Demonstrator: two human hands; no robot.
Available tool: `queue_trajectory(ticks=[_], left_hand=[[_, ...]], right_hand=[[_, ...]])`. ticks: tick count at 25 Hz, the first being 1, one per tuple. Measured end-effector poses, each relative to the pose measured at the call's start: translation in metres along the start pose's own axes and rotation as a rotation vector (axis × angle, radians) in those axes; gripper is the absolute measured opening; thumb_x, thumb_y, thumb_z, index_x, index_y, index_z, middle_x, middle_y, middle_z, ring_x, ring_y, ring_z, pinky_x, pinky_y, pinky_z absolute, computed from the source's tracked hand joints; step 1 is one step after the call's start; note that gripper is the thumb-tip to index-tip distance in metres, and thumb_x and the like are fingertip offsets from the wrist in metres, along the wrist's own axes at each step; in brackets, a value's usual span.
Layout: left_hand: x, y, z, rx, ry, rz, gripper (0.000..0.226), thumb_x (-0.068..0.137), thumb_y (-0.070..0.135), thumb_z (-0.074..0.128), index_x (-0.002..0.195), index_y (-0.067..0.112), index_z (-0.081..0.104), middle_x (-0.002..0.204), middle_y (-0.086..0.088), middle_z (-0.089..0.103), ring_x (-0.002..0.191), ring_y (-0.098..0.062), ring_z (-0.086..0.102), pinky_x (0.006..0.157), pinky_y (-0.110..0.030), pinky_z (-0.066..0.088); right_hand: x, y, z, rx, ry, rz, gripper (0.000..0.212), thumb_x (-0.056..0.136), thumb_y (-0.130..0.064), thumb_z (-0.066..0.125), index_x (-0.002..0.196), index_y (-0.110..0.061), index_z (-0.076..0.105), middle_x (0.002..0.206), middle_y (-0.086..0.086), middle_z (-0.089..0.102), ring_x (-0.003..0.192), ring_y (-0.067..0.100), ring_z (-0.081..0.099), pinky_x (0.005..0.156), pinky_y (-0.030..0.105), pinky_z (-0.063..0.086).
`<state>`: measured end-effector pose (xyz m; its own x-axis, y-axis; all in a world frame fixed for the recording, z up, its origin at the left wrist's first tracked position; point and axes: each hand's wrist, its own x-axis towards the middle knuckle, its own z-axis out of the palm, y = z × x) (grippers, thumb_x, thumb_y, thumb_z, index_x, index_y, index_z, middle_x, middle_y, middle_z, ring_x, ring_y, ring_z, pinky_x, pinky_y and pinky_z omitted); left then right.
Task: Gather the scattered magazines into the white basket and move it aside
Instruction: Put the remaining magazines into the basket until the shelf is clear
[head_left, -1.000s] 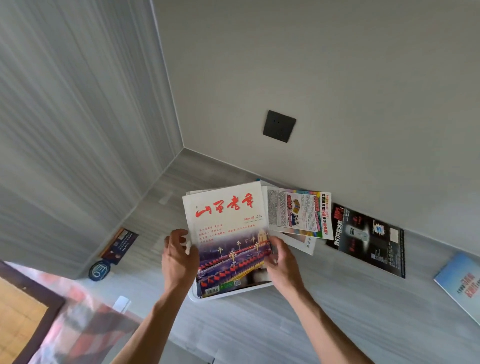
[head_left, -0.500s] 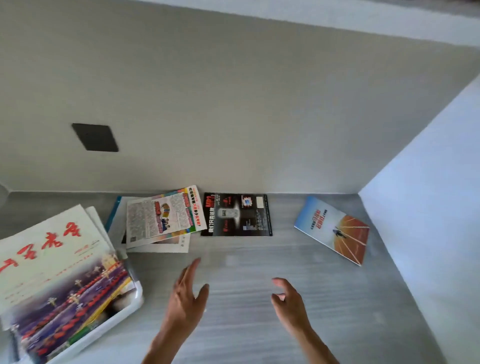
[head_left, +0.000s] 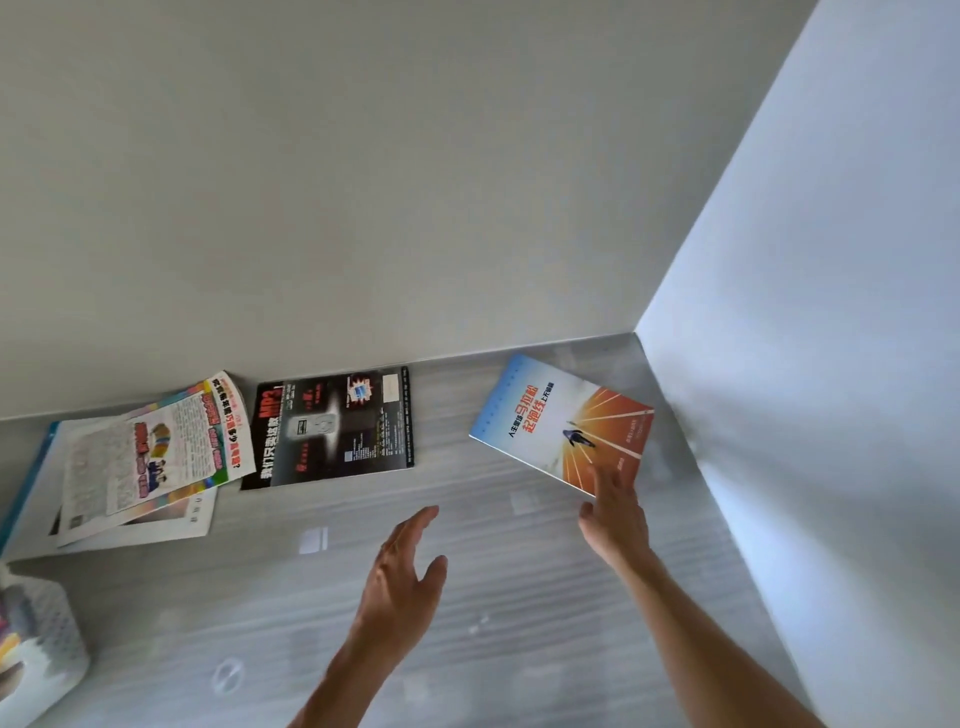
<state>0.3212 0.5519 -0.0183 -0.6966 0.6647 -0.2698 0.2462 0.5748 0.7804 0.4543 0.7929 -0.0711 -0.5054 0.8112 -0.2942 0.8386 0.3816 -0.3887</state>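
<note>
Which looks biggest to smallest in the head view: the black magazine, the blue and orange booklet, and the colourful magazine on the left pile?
1. black magazine and colourful magazine: too close to rank; the colourful one curls at a corner and lies tilted.
2. blue and orange booklet: looks slightly smaller, though the right hand covers its near corner.

Soft daylight is coming from the right, w/ the right wall (head_left: 831, 260) glowing pale blue-white. Back wall (head_left: 363, 182) is sitting dimmer, grey. Shadows are staying faint. Basket (head_left: 47, 649) at left edge is smearing w/ blur; wide-angle lens is bending the wall lines.
</note>
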Motion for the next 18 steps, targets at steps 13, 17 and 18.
queue_trajectory(ticks=[13,17,18], left_hand=[[0.003,-0.018,0.045,0.012,0.059,-0.170,0.046,0.085,0.002,0.059,0.123,0.026,0.056,0.120,0.010,0.060,0.108,-0.011,0.055,0.091,-0.033,0.047],[0.012,-0.022,0.040,-0.167,0.143,-0.346,0.032,0.086,0.009,0.062,0.114,0.026,0.061,0.112,0.001,0.066,0.102,-0.016,0.060,0.079,-0.029,0.044],[0.015,-0.020,0.038,-0.262,0.181,-0.429,0.026,0.088,0.013,0.063,0.111,0.023,0.062,0.112,-0.004,0.067,0.098,-0.018,0.061,0.077,-0.029,0.044]], right_hand=[[0.048,0.020,-0.009,-0.582,0.081,-0.420,0.023,0.079,-0.005,0.065,0.102,-0.006,0.071,0.098,0.009,0.076,0.078,0.027,0.073,0.067,0.035,0.058],[-0.002,-0.028,0.000,0.144,-0.154,-0.513,0.016,0.095,-0.013,0.048,0.099,-0.017,0.062,0.086,0.003,0.072,0.078,0.018,0.068,0.067,0.033,0.049],[-0.020,-0.041,0.000,0.438,-0.253,-0.479,0.013,0.094,-0.014,0.050,0.089,-0.017,0.061,0.078,-0.003,0.069,0.071,0.011,0.063,0.064,0.028,0.046]])
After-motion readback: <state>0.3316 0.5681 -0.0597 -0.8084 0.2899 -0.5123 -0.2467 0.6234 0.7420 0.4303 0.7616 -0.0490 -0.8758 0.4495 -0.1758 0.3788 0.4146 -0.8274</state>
